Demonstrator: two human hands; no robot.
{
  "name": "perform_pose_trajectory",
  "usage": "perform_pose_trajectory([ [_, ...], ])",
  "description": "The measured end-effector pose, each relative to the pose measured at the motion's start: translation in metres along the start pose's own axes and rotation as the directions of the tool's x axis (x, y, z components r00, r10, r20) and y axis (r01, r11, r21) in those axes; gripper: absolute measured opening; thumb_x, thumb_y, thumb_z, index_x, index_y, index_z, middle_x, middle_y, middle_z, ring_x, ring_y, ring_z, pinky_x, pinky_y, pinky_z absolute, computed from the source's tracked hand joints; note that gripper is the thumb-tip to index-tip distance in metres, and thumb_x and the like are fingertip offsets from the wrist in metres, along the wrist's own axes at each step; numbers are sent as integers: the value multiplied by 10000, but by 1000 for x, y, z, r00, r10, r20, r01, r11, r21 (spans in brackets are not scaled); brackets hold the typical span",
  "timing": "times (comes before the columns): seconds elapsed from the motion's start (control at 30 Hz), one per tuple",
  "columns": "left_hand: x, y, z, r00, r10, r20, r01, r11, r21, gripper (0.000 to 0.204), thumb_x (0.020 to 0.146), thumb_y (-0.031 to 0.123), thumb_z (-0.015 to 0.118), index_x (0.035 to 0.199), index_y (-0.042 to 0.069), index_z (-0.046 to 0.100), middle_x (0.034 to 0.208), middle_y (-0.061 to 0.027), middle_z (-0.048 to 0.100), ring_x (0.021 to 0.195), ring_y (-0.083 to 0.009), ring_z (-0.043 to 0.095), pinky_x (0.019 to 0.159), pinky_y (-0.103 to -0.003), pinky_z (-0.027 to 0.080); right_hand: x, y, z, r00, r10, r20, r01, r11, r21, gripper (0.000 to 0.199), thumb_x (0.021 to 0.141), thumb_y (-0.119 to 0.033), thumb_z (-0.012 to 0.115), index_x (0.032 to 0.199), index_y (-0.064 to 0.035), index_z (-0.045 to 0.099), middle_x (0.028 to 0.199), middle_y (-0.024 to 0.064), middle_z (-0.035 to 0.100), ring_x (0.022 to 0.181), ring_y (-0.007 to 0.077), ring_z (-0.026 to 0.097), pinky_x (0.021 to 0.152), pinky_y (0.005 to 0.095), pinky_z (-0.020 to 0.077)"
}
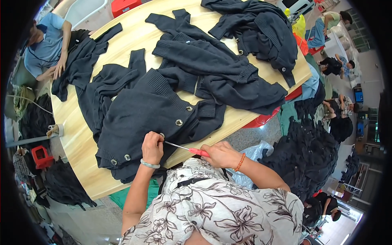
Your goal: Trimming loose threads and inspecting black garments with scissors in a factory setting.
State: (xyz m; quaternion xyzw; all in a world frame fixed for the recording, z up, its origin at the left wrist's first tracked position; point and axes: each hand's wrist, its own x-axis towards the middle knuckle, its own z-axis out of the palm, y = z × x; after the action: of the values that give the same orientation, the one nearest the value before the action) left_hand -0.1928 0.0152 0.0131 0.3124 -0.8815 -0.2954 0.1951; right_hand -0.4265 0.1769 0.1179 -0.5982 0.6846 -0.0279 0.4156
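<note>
A dark knitted cardigan [139, 110] with ribbed edges and several light-rimmed buttons [179, 122] lies spread in front of me. My left hand [153, 148] is closed in a pinch on the cardigan's front, beside a partly covered button. In my right hand [222, 154] is a red-handled tool [197, 152] with a thin metal shaft, its kind not clear. The shaft points left, and its tip reaches the cloth by my left fingertips. Whether the tip is in the knit is hidden.
More dark knitwear [204, 57] covers much of the curved wooden table [73, 151]. Across it at the left, a co-worker in blue [49, 45] handles another dark garment. A large dark garment heap [302, 155] lies at my right, near clear plastic [253, 163]. A red stool [42, 157] stands left.
</note>
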Motion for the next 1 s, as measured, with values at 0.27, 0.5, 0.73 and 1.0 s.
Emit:
perform_pose_trajectory([
  [0.27, 1, 26, 11, 946, -277, -167, 265, 960, -95, 397, 702, -55, 722, 1065, 43, 592, 935, -98, 554, 696, -224, 566, 592, -336, 488, -6, 16, 6, 999, 29, -30, -27, 998, 56, 287, 913, -339, 595, 1074, -103, 586, 782, 189, 670, 775, 386, 659, 698, 488, 497],
  [0.5, 17, 49, -4, 985, -167, -46, 169, 985, 41, 341, 675, 3, 770, 949, 38, 571, 931, -113, 544, 824, -289, 546, 723, -379, 461, -10, 26, 15, 970, -29, -243, 80, 976, 203, 292, 903, -290, 622, 1133, -115, 588, 857, 171, 661, 827, 379, 646, 739, 469, 500],
  [0.73, 73, 50, 43, 990, -13, 139, -11, 985, 170, 382, 774, 60, 686, 1149, 36, 616, 1017, -144, 623, 948, -344, 588, 822, -417, 495, -25, 56, 27, 934, 101, -341, -37, 981, 189, 291, 898, -283, 625, 1154, -149, 588, 905, 147, 659, 873, 353, 646, 770, 465, 507],
  [1.0, 74, 8, 52, 925, -42, 378, 6, 995, 96, 245, 646, -51, 691, 811, 57, 545, 788, -121, 542, 791, -357, 553, 706, -440, 447, -11, 49, 55, 951, 96, -295, -13, 962, 272, 195, 806, -174, 608, 921, -22, 647, 837, 195, 685, 839, 375, 672, 722, 474, 513],
])
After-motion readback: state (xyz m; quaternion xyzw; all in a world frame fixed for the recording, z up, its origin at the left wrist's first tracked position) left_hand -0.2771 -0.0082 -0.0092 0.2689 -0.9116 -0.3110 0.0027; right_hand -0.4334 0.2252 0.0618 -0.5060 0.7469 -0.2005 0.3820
